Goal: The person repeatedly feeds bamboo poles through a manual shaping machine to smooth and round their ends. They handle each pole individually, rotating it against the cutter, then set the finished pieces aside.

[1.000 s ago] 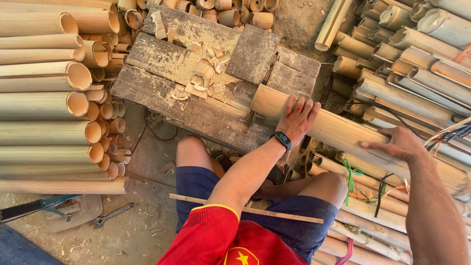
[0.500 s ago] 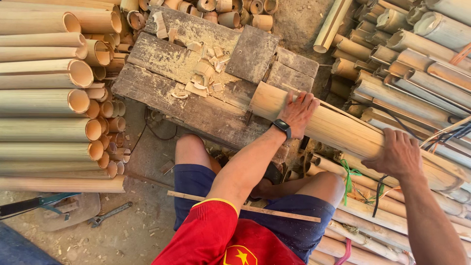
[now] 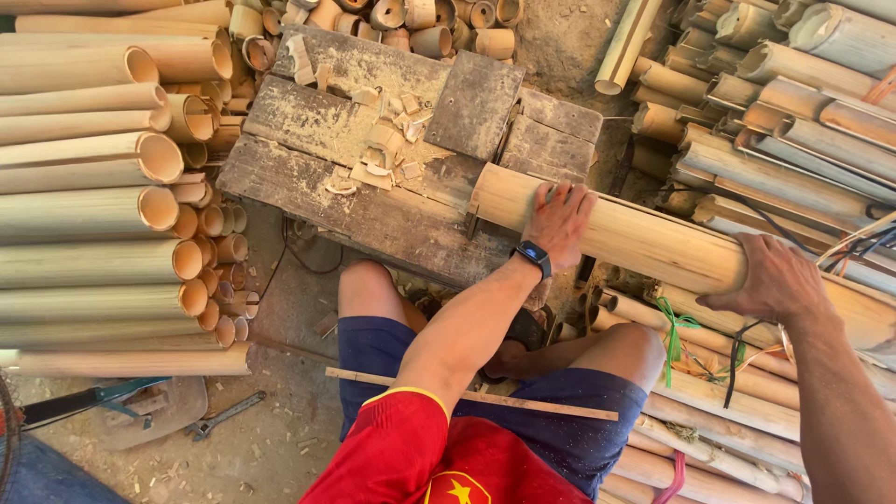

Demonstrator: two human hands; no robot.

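A thick pale bamboo pole lies across the right end of a worn wooden workbench, its cut end near the bench's middle. My left hand, a dark watch on its wrist, rests flat on the pole close to that end, fingers spread. My right hand grips the same pole farther right, fingers curled over its top. A thin wooden stick lies across my lap on my blue shorts.
Stacked bamboo tubes fill the left side, more poles the right. Short cut rings lie behind the bench, wood chips on it. A wrench lies on the dirt floor at lower left.
The pole has slid left onto the bench. My left hand shifted left with it, and my right hand has closed down onto the pole.
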